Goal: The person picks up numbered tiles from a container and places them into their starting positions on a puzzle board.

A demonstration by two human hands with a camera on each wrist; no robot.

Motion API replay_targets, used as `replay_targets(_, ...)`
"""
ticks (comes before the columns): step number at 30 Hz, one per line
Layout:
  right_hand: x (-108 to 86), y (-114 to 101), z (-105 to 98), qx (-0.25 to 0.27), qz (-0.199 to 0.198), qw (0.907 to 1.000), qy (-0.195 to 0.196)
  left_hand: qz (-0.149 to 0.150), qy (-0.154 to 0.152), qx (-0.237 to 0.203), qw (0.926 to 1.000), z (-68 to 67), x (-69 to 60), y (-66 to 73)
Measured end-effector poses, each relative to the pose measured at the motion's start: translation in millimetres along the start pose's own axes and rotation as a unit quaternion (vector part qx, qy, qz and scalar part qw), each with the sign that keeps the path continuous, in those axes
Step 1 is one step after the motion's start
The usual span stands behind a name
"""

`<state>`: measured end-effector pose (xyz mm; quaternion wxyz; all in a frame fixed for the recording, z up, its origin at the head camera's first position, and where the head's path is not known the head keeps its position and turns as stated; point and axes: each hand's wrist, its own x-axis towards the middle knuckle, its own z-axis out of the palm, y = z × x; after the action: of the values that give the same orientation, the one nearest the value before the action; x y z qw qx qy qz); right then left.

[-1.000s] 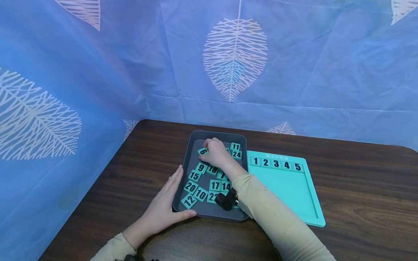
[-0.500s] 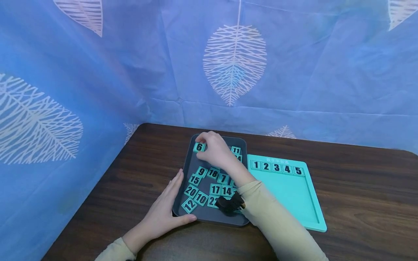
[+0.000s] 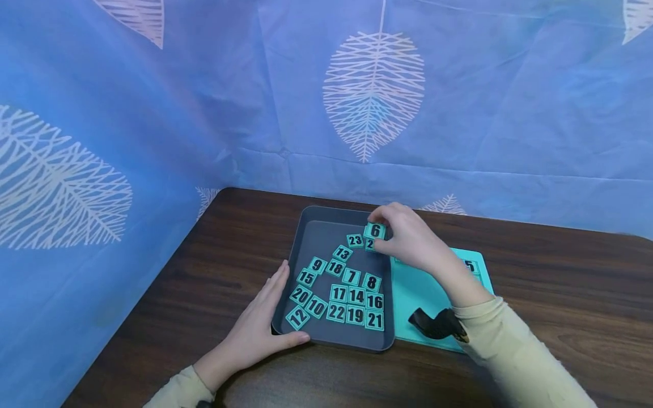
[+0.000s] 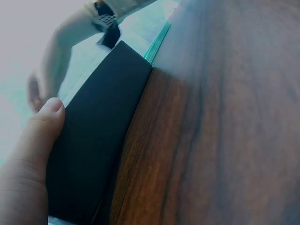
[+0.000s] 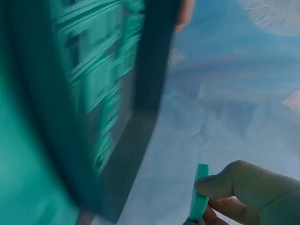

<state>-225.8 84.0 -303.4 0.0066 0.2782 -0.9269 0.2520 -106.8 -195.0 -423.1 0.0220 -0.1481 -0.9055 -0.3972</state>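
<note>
In the head view my right hand (image 3: 414,241) pinches a teal number tile marked 6 (image 3: 375,230) between thumb and fingers, above the far right corner of the dark grey tray (image 3: 326,226). The right wrist view shows the same tile (image 5: 200,194) edge-on in the grip. My left hand (image 3: 257,320) rests against the tray's near left corner, fingers straight along the left side and thumb (image 4: 40,136) at the front rim. Several number tiles (image 3: 356,296) lie face up in the tray. The held tile and hand partly hide those at the far right.
Right of the tray lies a teal puzzle board (image 3: 418,294), partly covered by my right forearm; a tile marked 5 (image 3: 470,266) shows in its top row. Both stand on a dark wooden table (image 3: 240,249). A blue leaf-patterned cloth (image 3: 285,102) hangs behind.
My right hand has taken hold of the 6 tile at the tray's far left and carried it rightward to the far right corner. My left hand has stayed at the tray.
</note>
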Motion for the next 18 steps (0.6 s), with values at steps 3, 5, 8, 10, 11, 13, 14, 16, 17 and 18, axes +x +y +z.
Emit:
replay_targets(3,-12.3,18.0,-4.4,-0.025,0.002,0.9996,-0.011,0.001,-0.002,0.001,1.0,-1.0,0.0,-0.7)
replay_targets(5,-20.3,28.4,-5.7,-0.033,0.004,0.9992,-0.022,0.002,-0.003,0.001,1.0,-1.2,0.4,-0.3)
replay_targets(8,-27.8,40.6,-3.8,-0.029,0.008,0.9986,-0.043,0.003,-0.002,0.003,1.0,-1.3,0.6,-0.3)
replay_targets(10,-30.2,47.6,-0.9,-0.023,0.013,0.9978,-0.061,0.004,-0.002,0.004,1.0,-1.3,0.6,-0.3)
replay_targets(11,-31.0,50.7,0.9,-0.02,0.016,0.9971,-0.071,0.003,-0.002,0.004,1.0,-1.3,0.6,-0.3)
replay_targets(13,-32.1,56.0,4.6,-0.014,0.02,0.9958,-0.089,0.001,-0.002,0.005,1.0,-1.3,0.5,-0.3)
replay_targets(14,-32.6,58.0,6.2,-0.012,0.022,0.995,-0.096,0.0,-0.003,0.004,1.0,-1.2,0.3,-0.2)
replay_targets(16,-33.6,60.9,9.1,-0.012,0.024,0.9939,-0.108,0.0,-0.003,0.003,1.0,-1.2,0.1,-0.1)
replay_targets(17,-34.0,61.8,10.3,-0.012,0.026,0.9934,-0.111,0.0,-0.003,0.002,1.0,-1.1,0.0,0.0)
replay_targets(18,-34.3,62.5,11.2,-0.013,0.027,0.993,-0.114,0.0,-0.003,0.001,1.0,-1.0,0.0,0.1)
